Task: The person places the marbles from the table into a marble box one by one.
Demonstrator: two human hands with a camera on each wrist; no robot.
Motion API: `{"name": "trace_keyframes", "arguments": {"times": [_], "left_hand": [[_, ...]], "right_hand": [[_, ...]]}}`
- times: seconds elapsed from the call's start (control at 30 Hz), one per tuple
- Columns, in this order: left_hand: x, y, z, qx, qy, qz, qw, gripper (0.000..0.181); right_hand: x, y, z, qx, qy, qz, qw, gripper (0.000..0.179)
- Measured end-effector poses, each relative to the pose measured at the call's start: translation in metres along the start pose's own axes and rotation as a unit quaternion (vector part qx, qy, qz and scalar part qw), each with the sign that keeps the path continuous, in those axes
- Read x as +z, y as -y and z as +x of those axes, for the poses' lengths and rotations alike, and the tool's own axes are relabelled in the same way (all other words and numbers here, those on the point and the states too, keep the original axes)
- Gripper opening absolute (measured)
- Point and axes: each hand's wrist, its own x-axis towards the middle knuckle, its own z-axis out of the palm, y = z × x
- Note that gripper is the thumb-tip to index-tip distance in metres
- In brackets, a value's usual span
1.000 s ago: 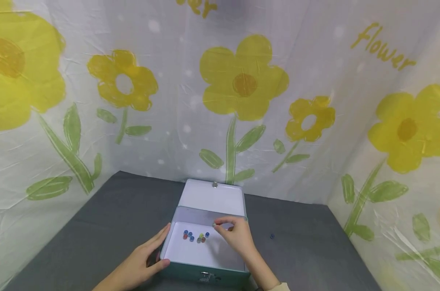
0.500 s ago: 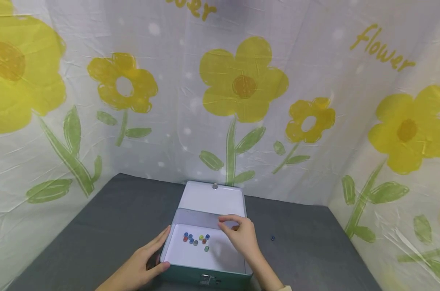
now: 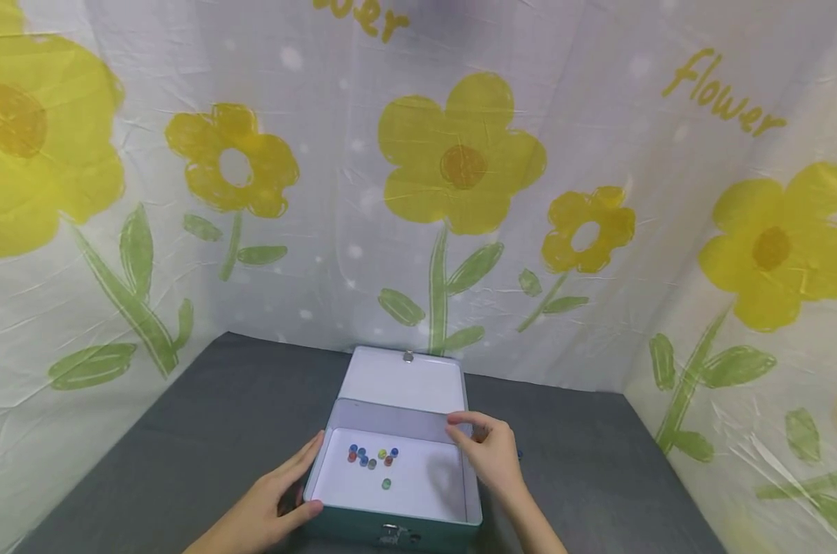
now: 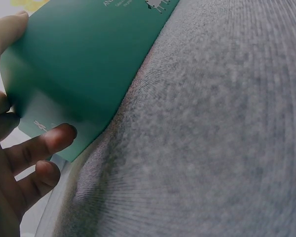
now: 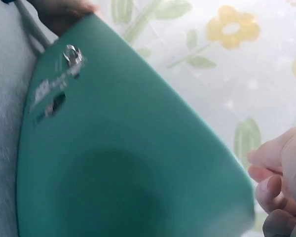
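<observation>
A green box point(image 3: 363, 522) with a white inside and its lid point(image 3: 402, 381) folded back stands on the table. Several small coloured marbles lie on its floor, and a green marble point(image 3: 387, 484) sits apart, nearer the front. My left hand point(image 3: 269, 492) holds the box at its front left corner, thumb at the front and fingers along the left side. My right hand point(image 3: 491, 454) hovers over the box's right edge; its thumb and forefinger are apart, with nothing visible between them. In the right wrist view its fingers point(image 5: 274, 187) are loosely bent beside the box.
A blue marble point(image 3: 520, 455) lies on the dark grey table point(image 3: 585, 477), partly hidden behind my right hand. The lid reaches close to a white curtain point(image 3: 308, 231) printed with yellow flowers. A metal clasp point(image 3: 391, 531) sticks out at the box's front.
My right hand has let go of the green marble, which has rolled forward on the box's floor. That hand has moved right, to the box's edge. My left hand stays put.
</observation>
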Motion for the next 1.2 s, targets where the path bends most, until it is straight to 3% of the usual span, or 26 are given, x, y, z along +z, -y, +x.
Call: {"name": "trace_keyframes", "arguments": {"times": [0.37,0.67,0.93,1.2], "left_hand": [[-0.002,-0.002,0.003,-0.006,0.006,-0.001,1.0000,0.086],[-0.002,-0.004,0.002,-0.012,0.013,-0.011,0.9998,0.085],[0.001,-0.001,0.001,-0.008,0.004,-0.006,0.9999,0.086],[-0.001,-0.002,0.001,-0.024,0.011,-0.004,0.9996,0.086]], "right_hand": [[-0.037,-0.020,0.006,0.027,-0.060,-0.025,0.9975,0.014],[-0.053,-0.040,0.004,0.027,-0.094,-0.046,0.9942,0.017],[-0.062,-0.067,0.003,0.035,-0.099,-0.106,0.9889,0.024],[-0.066,-0.088,-0.001,0.032,-0.103,-0.146,0.9834,0.027]]}}
